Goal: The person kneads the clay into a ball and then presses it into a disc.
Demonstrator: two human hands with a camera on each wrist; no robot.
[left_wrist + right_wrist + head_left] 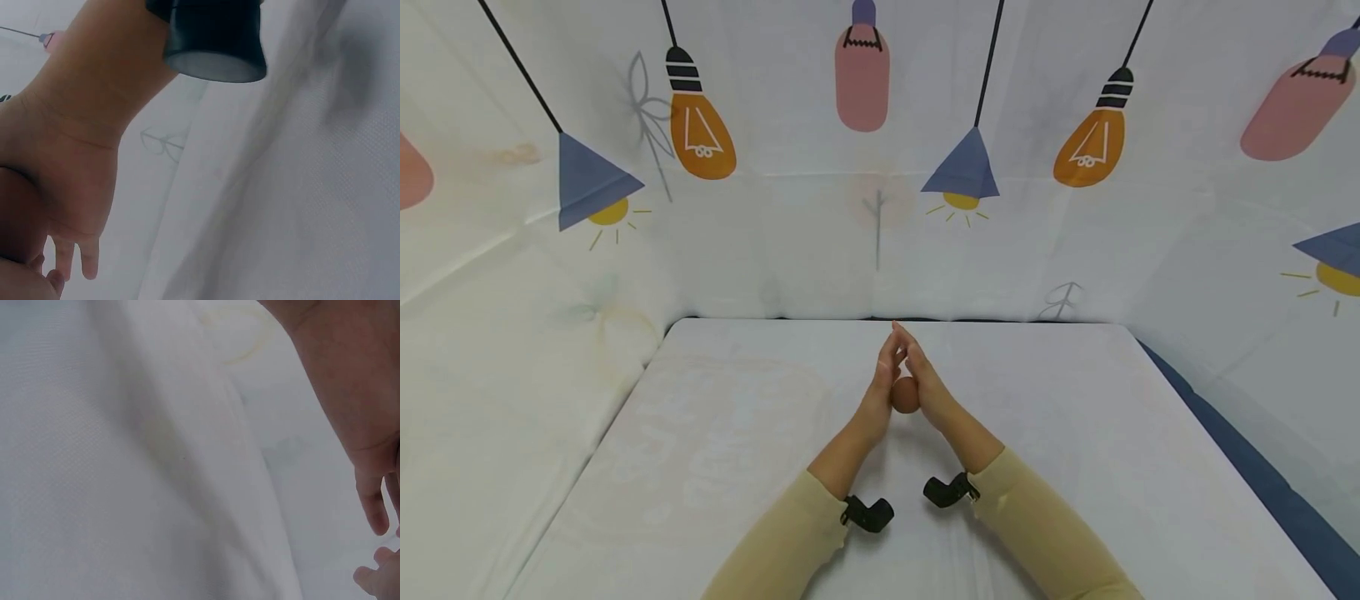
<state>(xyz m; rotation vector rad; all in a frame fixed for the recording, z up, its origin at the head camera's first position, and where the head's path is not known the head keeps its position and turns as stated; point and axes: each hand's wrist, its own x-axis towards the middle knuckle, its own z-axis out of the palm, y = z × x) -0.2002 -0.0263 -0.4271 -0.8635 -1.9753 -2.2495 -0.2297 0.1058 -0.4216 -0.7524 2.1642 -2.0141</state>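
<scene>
A small reddish-brown ball (906,395) is held between my two palms, over the white table. My left hand (882,392) presses on it from the left and my right hand (931,385) from the right. Both hands have long, mostly straight fingers that lean together at the tips, pointing away from me. In the left wrist view the ball (22,215) shows partly, against the palm of the left hand (72,169). The right wrist view has the right hand (359,394) at its edge, with the ball out of sight.
A white-covered table (715,467) spreads under both forearms. Behind it hangs a pale cloth (775,233) printed with lamps and bulbs. A black camera mount (868,514) sits at the left wrist, and another black mount (947,490) at the right. Dark blue fabric (1240,450) lies beyond the right edge.
</scene>
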